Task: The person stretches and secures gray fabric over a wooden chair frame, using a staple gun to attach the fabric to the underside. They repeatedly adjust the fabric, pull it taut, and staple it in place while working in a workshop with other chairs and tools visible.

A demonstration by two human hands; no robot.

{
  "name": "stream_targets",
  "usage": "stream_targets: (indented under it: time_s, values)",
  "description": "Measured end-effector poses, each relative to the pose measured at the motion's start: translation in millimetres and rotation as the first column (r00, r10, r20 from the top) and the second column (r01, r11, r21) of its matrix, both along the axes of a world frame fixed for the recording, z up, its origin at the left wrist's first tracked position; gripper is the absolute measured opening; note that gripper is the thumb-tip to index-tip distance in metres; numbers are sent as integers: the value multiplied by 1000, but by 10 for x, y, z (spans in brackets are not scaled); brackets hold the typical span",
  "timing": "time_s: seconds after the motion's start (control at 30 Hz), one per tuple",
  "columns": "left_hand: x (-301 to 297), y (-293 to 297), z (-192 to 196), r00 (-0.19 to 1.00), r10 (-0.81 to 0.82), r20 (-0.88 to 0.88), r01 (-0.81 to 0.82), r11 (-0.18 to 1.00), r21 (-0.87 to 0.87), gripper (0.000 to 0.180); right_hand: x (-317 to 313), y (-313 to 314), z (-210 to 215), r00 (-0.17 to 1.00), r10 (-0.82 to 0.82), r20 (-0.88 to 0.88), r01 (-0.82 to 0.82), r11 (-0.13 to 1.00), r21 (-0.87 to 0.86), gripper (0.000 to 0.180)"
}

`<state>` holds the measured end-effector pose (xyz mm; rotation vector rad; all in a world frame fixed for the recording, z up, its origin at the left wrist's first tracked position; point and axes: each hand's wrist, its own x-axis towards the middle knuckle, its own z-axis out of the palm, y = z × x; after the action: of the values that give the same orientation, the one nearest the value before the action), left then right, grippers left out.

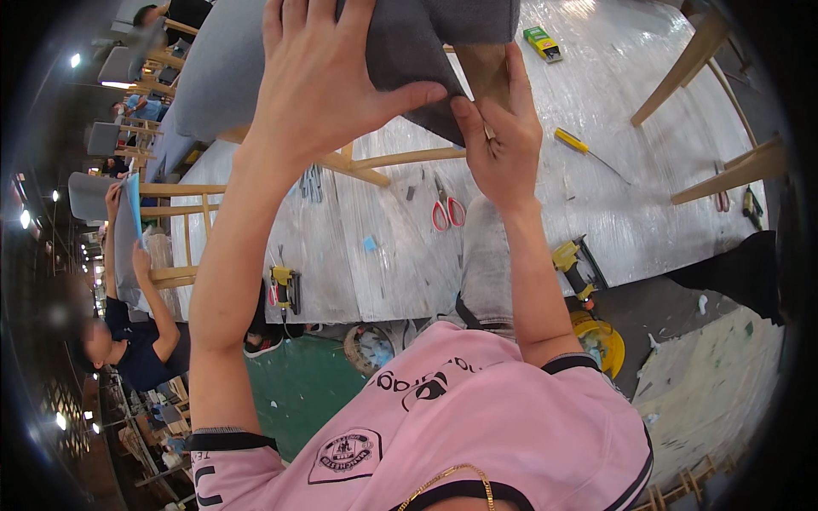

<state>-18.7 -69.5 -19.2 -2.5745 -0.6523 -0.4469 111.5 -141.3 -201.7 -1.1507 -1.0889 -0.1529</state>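
A chair with grey fabric upholstery (221,77) is at the top of the head view, its wooden rails (409,158) showing beneath. My left hand (319,81) lies on the grey fabric with fingers spread and thumb stretched right. With my right hand (507,140) I grip the chair's right part, where a brown wooden piece (484,70) shows beside the fabric edge. My right thumb is at that edge, and a finger runs up along the wood. The exact contact under my right fingers is hidden.
Red-handled scissors (447,213), a yellow screwdriver (573,140) and a green-yellow box (543,44) lie on the plastic-covered table (341,255). Staple guns (285,288) (579,268) lie near its front edge. Wooden chair legs (682,68) stand right. At left a person (141,349) handles another chair.
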Motion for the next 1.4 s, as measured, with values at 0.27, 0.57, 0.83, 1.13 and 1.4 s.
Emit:
stream_targets:
  time_s: [0.27, 0.57, 0.83, 1.13, 1.4]
  values:
    - [28, 9, -9, 996, 75, -44, -74, 997, 27, 122, 50, 53, -25, 999, 46, 4, -46, 999, 6, 26]
    - [195, 29, 47, 985, 135, -106, -132, 991, 31, 126, 73, 106, -45, 977, 185, -109, -180, 982, 55, 27]
    - [255, -21, 61, 970, 215, -115, -221, 974, -41, 126, 81, 111, -70, 982, 169, -83, -162, 983, 84, 28]
    - [281, -26, -13, 969, 237, -70, -237, 971, 11, 128, 121, 107, -102, 988, 148, -32, -149, 989, -11, 27]
    - [257, 72, -130, 994, 113, 5, -113, 987, 111, 124, 140, 163, -88, 992, 124, -8, -123, 991, 50, 28]
